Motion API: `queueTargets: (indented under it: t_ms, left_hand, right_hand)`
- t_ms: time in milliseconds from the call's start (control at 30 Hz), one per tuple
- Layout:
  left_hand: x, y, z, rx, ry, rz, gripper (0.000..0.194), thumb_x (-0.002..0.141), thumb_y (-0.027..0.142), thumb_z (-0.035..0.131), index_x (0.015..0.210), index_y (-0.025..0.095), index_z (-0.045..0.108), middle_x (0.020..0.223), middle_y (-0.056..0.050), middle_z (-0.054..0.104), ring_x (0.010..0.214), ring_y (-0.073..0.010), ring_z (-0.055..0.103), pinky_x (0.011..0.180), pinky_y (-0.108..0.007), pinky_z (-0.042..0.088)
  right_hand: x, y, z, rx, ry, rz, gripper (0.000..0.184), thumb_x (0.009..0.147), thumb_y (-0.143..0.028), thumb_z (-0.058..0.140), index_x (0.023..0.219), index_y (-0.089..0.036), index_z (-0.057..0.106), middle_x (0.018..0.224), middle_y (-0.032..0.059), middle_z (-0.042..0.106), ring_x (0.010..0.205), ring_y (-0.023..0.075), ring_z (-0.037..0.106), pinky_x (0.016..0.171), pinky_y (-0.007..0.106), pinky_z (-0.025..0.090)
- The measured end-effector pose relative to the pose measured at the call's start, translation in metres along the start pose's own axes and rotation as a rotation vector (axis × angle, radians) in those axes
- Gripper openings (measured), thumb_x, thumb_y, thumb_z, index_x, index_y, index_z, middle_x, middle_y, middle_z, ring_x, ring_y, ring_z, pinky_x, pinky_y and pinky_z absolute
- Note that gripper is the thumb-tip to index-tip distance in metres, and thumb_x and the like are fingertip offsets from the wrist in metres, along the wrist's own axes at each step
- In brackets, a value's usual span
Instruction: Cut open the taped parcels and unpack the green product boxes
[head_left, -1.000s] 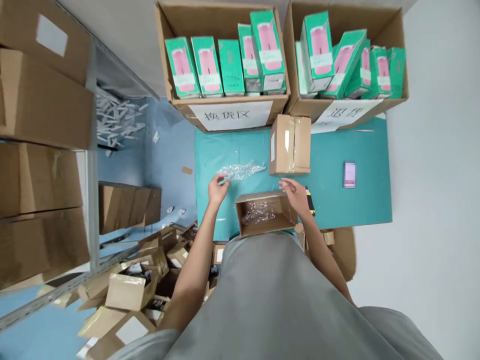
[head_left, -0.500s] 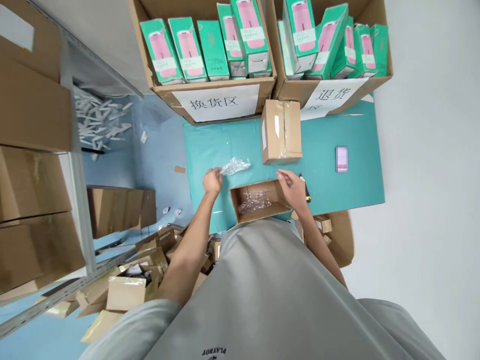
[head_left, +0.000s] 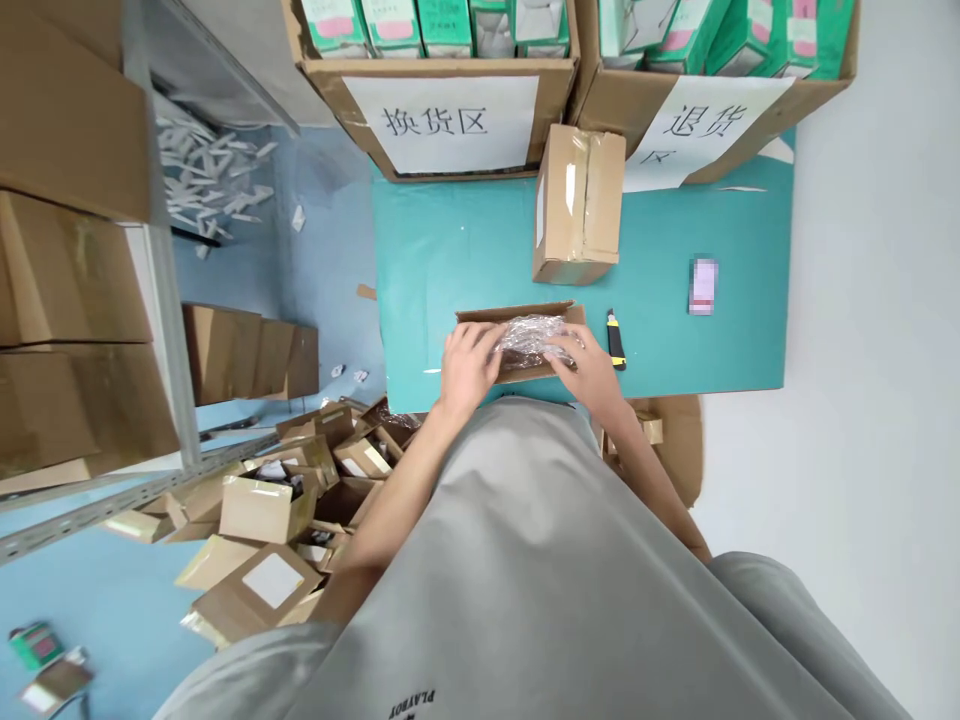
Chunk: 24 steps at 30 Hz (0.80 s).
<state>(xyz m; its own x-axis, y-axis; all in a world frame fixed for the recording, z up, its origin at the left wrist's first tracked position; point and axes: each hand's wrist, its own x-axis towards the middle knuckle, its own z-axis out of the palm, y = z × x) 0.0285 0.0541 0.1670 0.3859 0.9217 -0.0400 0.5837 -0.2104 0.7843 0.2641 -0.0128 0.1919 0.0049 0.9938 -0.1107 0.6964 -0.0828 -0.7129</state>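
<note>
An open cardboard box [head_left: 487,314] sits at the table's front edge, close to my body. Crumpled clear plastic wrap [head_left: 529,338] fills its top. From the left, my left hand [head_left: 469,366] reaches over the box's end with its fingers curled onto the wrap. My right hand [head_left: 586,370] grips the wrap from the opposite end, fingers bent over it. What lies under the wrap is hidden. A yellow-and-black box cutter [head_left: 615,340] rests on the table just right of my right hand.
Behind the open box stands a taped carton [head_left: 579,205]. Two large cartons at the back hold green boxes and carry paper signs [head_left: 442,122]. A phone [head_left: 703,287] lies at right on the green table [head_left: 427,250]. Discarded boxes [head_left: 262,510] pile up at lower left.
My left hand has moved right, bringing the loose plastic wrap from the table into the box. My right hand has come down onto the wrap. The view has tilted downward.
</note>
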Motion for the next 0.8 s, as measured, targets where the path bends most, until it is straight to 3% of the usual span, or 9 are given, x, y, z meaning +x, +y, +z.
queueTargets:
  t_ms: [133, 267, 433, 600, 800]
  left_hand:
    - [0.013, -0.002, 0.024, 0.232, -0.097, -0.046, 0.049, 0.102, 0.01, 0.058, 0.149, 0.021, 0.069, 0.155, -0.018, 0.065, 0.142, -0.0371, 0.057, 0.123, -0.056, 0.049]
    - [0.022, 0.004, 0.029, 0.358, -0.169, -0.015, 0.048, 0.1, 0.013, 0.065, 0.147, 0.02, 0.067, 0.153, -0.02, 0.062, 0.147, -0.0387, 0.054, 0.124, -0.056, 0.05]
    - [0.022, 0.016, 0.044, 0.581, -0.336, -0.179, 0.04, 0.1, 0.007, 0.056, 0.136, 0.014, 0.074, 0.133, -0.026, 0.07, 0.13, -0.0419, 0.066, 0.109, -0.057, 0.057]
    - [0.024, 0.012, 0.065, 0.538, -0.462, -0.301, 0.046, 0.099, 0.0, 0.054, 0.139, 0.009, 0.074, 0.128, -0.028, 0.074, 0.119, -0.0398, 0.075, 0.102, -0.05, 0.06]
    - [0.038, -0.017, 0.085, 0.377, -0.332, -0.316, 0.043, 0.099, 0.0, 0.056, 0.134, 0.01, 0.079, 0.132, -0.026, 0.076, 0.118, -0.0369, 0.077, 0.108, -0.048, 0.056]
  right_hand:
    - [0.009, 0.031, 0.008, -0.218, -0.125, 0.102, 0.044, 0.11, -0.037, 0.066, 0.153, -0.027, 0.073, 0.163, 0.0158, 0.06, 0.136, 0.0403, 0.072, 0.111, 0.057, 0.065]
    - [0.02, 0.037, 0.015, -0.305, -0.14, 0.093, 0.058, 0.11, -0.036, 0.063, 0.168, -0.025, 0.06, 0.181, 0.0185, 0.04, 0.133, 0.0441, 0.073, 0.105, 0.061, 0.067]
    - [0.018, 0.033, 0.021, -0.276, -0.219, 0.028, 0.052, 0.113, -0.033, 0.055, 0.163, -0.023, 0.064, 0.162, 0.018, 0.062, 0.135, 0.0404, 0.072, 0.112, 0.057, 0.063]
    - [0.012, 0.04, 0.021, -0.241, -0.235, 0.01, 0.05, 0.113, -0.031, 0.055, 0.16, -0.018, 0.066, 0.152, 0.0195, 0.07, 0.133, 0.0398, 0.072, 0.114, 0.056, 0.061]
    - [-0.001, 0.059, 0.026, -0.149, -0.147, -0.008, 0.046, 0.113, -0.033, 0.056, 0.155, -0.02, 0.07, 0.146, 0.017, 0.074, 0.131, 0.0377, 0.073, 0.117, 0.056, 0.059]
